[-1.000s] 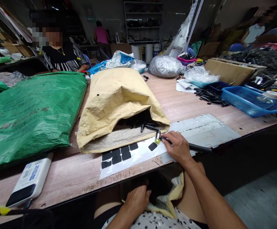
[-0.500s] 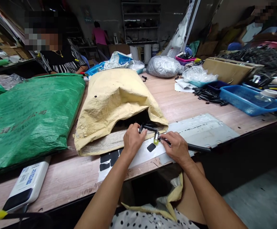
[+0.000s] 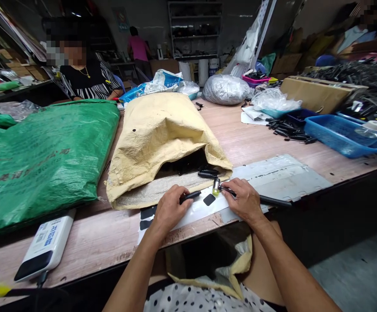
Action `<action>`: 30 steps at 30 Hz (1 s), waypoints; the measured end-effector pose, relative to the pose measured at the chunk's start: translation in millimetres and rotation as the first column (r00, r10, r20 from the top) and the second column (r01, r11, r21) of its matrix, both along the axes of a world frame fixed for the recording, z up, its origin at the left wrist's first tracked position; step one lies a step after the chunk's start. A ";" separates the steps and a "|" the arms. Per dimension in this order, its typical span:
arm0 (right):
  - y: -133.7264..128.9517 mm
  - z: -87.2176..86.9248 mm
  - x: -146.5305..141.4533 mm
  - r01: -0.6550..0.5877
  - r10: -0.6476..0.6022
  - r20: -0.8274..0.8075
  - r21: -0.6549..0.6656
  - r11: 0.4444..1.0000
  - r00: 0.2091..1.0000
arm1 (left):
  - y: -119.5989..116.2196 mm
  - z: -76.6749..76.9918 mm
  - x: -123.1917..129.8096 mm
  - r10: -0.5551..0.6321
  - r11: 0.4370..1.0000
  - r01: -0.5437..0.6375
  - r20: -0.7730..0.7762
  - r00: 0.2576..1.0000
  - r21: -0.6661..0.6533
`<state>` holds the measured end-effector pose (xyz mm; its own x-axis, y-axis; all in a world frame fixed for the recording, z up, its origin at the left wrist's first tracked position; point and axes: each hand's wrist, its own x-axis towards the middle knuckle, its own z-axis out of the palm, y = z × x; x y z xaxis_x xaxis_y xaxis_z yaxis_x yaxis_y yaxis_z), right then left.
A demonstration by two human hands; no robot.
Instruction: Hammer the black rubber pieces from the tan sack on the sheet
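Note:
My left hand [image 3: 172, 204] is closed on a black pen-like piece [image 3: 191, 196], held just above the white sheet at the table's front edge. In my right hand [image 3: 244, 197] is a small hammer [image 3: 216, 187]; its head is part silver, part clear yellow, and its black handle [image 3: 274, 201] sticks out to the right past the hand. Between the hands lies a black rounded square pad [image 3: 209, 199]. Just behind them a yellow sack [image 3: 165, 125] gapes towards me, with several black pieces [image 3: 207, 173] at its mouth. Deeper contents are in shadow.
Left of the yellow sack lies a green sack [image 3: 52, 151], with a white power bank [image 3: 45, 245] in front. A grey plate [image 3: 282, 175] extends right. Further right stand a blue tray [image 3: 337, 141] and black parts [image 3: 292, 132]. A co-worker [image 3: 87, 82] sits across the table.
My left hand has drawn back from the sack's mouth, down and to the left, and now holds one black piece. The right hand and hammer stay nearly in place. The view has shifted slightly.

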<state>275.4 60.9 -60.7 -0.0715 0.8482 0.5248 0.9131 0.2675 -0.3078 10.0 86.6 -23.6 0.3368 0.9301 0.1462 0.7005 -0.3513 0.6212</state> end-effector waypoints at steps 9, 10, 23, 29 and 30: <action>0.8 9.8 -0.2 -0.089 0.089 0.021 0.006 0.996 0.996 | -4.5 -17.3 -1.1 -0.036 0.997 0.028 0.106 0.994 0.076; -0.5 14.1 -3.9 -0.106 0.107 -0.009 0.016 0.994 0.994 | -4.1 -16.7 -1.6 -0.036 0.997 0.028 0.121 0.992 0.067; -15.3 39.7 -66.3 -0.338 0.350 -0.207 0.091 0.937 0.914 | -4.7 -18.9 -0.9 -0.016 0.999 0.009 0.203 0.979 0.037; -18.3 35.6 -68.8 -0.338 0.334 -0.108 -0.028 0.941 0.936 | -5.2 -19.6 -0.5 -0.021 0.999 0.011 0.193 0.981 0.053; -18.4 35.8 -67.2 -0.314 0.310 -0.099 -0.025 0.949 0.945 | -5.3 -20.0 -0.4 -0.016 0.999 0.007 0.193 0.981 0.047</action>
<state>208.2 42.5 -25.0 -0.2890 0.8116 0.5077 0.7527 0.5203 -0.4034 9.6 81.3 -43.5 0.3085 0.9171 0.2524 0.5647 -0.3901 0.7273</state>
